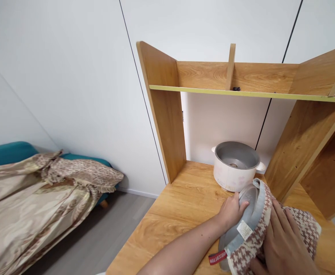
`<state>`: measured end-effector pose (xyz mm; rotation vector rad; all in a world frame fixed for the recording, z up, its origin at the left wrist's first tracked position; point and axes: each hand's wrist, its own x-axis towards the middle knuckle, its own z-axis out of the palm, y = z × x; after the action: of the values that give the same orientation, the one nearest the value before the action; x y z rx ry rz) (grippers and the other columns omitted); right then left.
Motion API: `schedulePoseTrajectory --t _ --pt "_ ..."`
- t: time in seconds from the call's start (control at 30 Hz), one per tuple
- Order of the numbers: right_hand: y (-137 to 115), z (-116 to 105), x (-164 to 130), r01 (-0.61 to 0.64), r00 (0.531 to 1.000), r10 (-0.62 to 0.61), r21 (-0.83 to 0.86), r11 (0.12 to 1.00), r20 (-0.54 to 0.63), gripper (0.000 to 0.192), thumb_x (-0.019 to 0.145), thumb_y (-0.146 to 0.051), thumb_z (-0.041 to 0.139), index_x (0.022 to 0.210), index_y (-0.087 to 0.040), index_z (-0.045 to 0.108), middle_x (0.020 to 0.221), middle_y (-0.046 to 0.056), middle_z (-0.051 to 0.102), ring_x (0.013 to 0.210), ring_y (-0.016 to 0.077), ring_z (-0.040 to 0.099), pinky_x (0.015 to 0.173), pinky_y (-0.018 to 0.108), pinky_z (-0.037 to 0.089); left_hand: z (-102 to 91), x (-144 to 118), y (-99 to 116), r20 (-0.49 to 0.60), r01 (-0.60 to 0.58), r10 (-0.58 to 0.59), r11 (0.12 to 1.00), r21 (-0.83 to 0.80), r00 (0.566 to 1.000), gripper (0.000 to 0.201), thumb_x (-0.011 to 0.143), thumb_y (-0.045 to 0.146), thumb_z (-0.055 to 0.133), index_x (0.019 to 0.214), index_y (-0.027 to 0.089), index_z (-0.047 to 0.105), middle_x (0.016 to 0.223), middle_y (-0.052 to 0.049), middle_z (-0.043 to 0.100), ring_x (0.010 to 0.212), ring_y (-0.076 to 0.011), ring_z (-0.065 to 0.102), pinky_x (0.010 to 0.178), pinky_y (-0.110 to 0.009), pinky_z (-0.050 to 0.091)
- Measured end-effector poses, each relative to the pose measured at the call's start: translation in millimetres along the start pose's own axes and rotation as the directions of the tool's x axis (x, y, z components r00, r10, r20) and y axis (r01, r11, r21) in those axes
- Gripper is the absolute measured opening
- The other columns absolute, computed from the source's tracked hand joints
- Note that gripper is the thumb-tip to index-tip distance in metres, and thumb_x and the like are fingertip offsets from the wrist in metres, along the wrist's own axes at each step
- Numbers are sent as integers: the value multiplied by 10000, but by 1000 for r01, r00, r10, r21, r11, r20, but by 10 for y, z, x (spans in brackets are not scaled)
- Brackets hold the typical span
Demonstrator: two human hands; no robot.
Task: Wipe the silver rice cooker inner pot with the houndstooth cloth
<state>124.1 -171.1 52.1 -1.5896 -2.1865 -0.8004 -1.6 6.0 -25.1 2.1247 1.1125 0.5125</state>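
My left hand (230, 212) grips the rim of a grey metal inner pot (243, 217), which is tilted on its side over the wooden desk (181, 214). My right hand (284, 244) presses a brown-and-white houndstooth cloth (305, 225) against the pot's outside. The cloth wraps over the pot's edge, and a white label and a red tag (217, 258) hang from it. Just behind the pot stands a white rice cooker body (233, 172), open, with its grey inside showing.
A wooden hutch with a yellow-edged shelf (241, 93) rises over the desk, side panels at left and right. To the left, a teal sofa (7, 152) carries a beige patterned blanket (35, 198). Grey floor lies between sofa and desk. White wall panels stand behind.
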Motion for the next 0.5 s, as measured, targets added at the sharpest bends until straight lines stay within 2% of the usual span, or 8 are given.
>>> schedulePoseTrajectory --t 0.13,0.23,0.37,0.5 --pt "13 -97 108 0 998 0 12 1000 -56 1348 740 -489 782 1783 -27 63 1641 373 529 1427 645 566 1069 800 520 -76 -86 98 5 -11 11 1000 5 1000 536 1068 516 507 1492 192 561 1304 -210 793 1214 -423 756 1022 -529 574" --pt "84 -117 95 -14 1000 15 41 999 -12 1273 779 -460 771 1792 -85 98 1682 325 510 1482 596 546 1118 764 524 -118 -144 158 18 -14 13 999 37 1000 597 1067 514 466 1572 197 500 1318 -210 792 1230 -429 753 1027 -530 567" --pt "219 -123 42 -20 999 17 85 996 37 1211 809 -455 764 1799 -130 146 1692 294 515 1496 560 556 1118 741 552 -109 -180 178 26 -22 19 996 90 999 635 1052 546 439 1551 160 515 1270 -247 798 1172 -454 763 997 -558 564" --pt "335 -127 1 -38 996 25 163 986 81 1153 840 -460 759 1807 -177 198 1726 249 494 1523 539 538 1150 722 539 -83 -193 196 30 -7 3 991 133 1000 635 1030 574 454 1438 107 590 1252 -284 793 1147 -468 764 973 -556 577"
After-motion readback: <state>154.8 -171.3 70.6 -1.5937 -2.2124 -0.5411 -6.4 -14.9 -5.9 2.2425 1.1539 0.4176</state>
